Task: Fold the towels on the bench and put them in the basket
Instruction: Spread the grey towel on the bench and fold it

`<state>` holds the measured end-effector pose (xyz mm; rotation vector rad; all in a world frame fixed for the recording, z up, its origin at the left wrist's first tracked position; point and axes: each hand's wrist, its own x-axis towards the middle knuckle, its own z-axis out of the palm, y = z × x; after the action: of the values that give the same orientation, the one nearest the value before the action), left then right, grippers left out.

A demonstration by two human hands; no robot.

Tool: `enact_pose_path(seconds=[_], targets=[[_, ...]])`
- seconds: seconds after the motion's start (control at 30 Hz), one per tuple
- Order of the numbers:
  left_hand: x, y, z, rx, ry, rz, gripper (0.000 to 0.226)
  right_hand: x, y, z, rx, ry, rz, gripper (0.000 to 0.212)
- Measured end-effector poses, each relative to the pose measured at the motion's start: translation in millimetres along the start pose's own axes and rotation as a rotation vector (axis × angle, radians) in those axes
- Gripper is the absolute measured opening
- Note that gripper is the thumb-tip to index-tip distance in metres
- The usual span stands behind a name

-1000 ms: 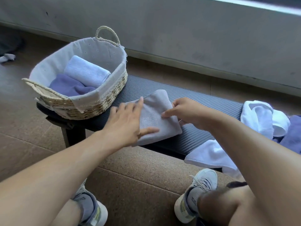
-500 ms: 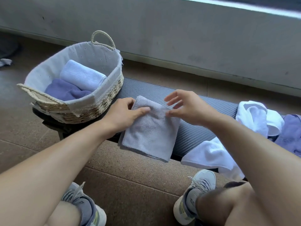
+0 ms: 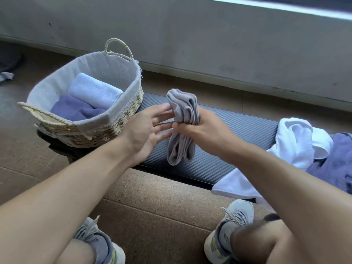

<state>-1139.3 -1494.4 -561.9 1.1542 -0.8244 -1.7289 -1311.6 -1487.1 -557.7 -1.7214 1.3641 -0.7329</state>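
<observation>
Half a second ago the grey towel (image 3: 182,126) hung flat off the bench (image 3: 228,134) edge, pinched by both hands. Now it is lifted clear, bunched into a thick fold, gripped around its middle by the right hand (image 3: 200,128). Left hand (image 3: 144,130) has let go; fingers spread wide, tips just beside the towel. Towel's long axis runs near vertical, folded ends up and down, just right of the basket (image 3: 122,119). Basket holds a pale blue towel (image 3: 95,90) and a purple towel (image 3: 76,109). Further right of the basket, a white towel (image 3: 297,141) lies heaped; a purple heap (image 3: 335,162) is cut off by the frame edge.
</observation>
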Motion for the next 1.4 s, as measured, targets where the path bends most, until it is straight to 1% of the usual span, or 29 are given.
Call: enact_pose_path(seconds=[0.07,0.13,0.17,0.23,0.33,0.4,0.47,0.53,0.63,0.73,0.77,0.83,0.87,0.93,1.0,1.03,1.1,1.17,1.23,1.27,1.33,1.4], targets=[[-10.0,-4.6,12.2,0.161,-0.019,0.138,0.027,1.7,-0.3,0.4,0.095,0.022,0.015,0.013],[-14.8,-9.6,17.5,0.186,-0.064,0.195,0.031,1.6,-2.2,1.4,0.165,0.015,0.013,0.017],[-15.0,-11.8,18.0,0.202,-0.087,0.212,0.033,1.3,-1.8,1.6,0.186,0.007,0.006,0.02],[-14.4,-13.2,17.1,0.253,-0.075,0.245,0.036,-0.2,-1.5,1.7,0.223,-0.018,0.001,0.022],[-15.2,-11.9,15.1,0.313,-0.04,0.27,0.029,-2.4,-3.5,0.7,0.312,-0.085,-0.002,0.026],[-15.8,-11.0,13.8,0.364,-0.027,0.285,0.023,-4.0,-4.7,-2.1,0.36,-0.134,0.011,0.021],[-17.4,-10.6,13.9,0.401,-0.013,0.296,0.024,-6.5,-7.9,-4.8,0.389,-0.181,0.043,0.025],[-18.3,-10.8,14.3,0.469,0.018,0.324,0.025,-7.7,-11.1,-6.5,0.406,-0.178,0.058,0.027],[-21.4,-13.4,16.5,0.628,0.081,0.39,0.018,-7.2,-15.6,-4.2,0.47,-0.107,0.113,0.025],[-25.8,-17.5,21.2,0.708,0.074,0.416,0.021,-6.5,-21.7,3.1,0.52,0.024,0.197,0.035],[-26.9,-19.1,22.2,0.712,0.06,0.416,0.022,-6.3,-22.9,6.5,0.541,0.092,0.232,0.037],[-28.0,-20.6,23.2,0.722,0.045,0.416,0.024,-6.5,-24.8,12.4,0.589,0.19,0.277,0.034],[-29.0,-20.8,24.1,0.727,0.05,0.417,0.02,-6.6,-25.0,14.6,0.595,0.21,0.282,0.032],[-30.3,-20.5,26.4,0.713,0.087,0.429,0.006,-5.7,-22.7,17.5,0.589,0.224,0.288,0.031],[-29.6,-19.5,28.6,0.679,0.163,0.463,0.015,-6.2,-23.8,18.6,0.597,0.243,0.299,0.032],[-27.7,-18.2,28.4,0.657,0.211,0.472,0.017,-6.8,-25.2,18.0,0.588,0.278,0.309,0.029],[-18.8,-13.7,23.8,0.568,0.3,0.436,0.022,-5.4,-25.8,10.3,0.568,0.389,0.345,0.022],[-4.9,-8.3,11.1,0.415,0.335,0.342,0.033,-1.2,-24.2,-8.0,0.591,0.523,0.411,0.024],[10.7,-5.4,-6.7,0.344,0.351,0.237,0.03,1.8,-19.3,-37.4,0.601,0.634,0.461,0.021],[16.5,-3.9,-15.1,0.36,0.346,0.194,0.025,2.7,-13.3,-51.7,0.591,0.648,0.484,0.017],[27.3,-5.2,-31.1,0.41,0.346,0.14,0.021,2.8,5.8,-74.3,0.534,0.61,0.537,0.011],[32.2,-8.4,-41.2,0.463,0.316,0.095,0.028,0.1,28.5,-85.1,0.431,0.549,0.617,0.015]])
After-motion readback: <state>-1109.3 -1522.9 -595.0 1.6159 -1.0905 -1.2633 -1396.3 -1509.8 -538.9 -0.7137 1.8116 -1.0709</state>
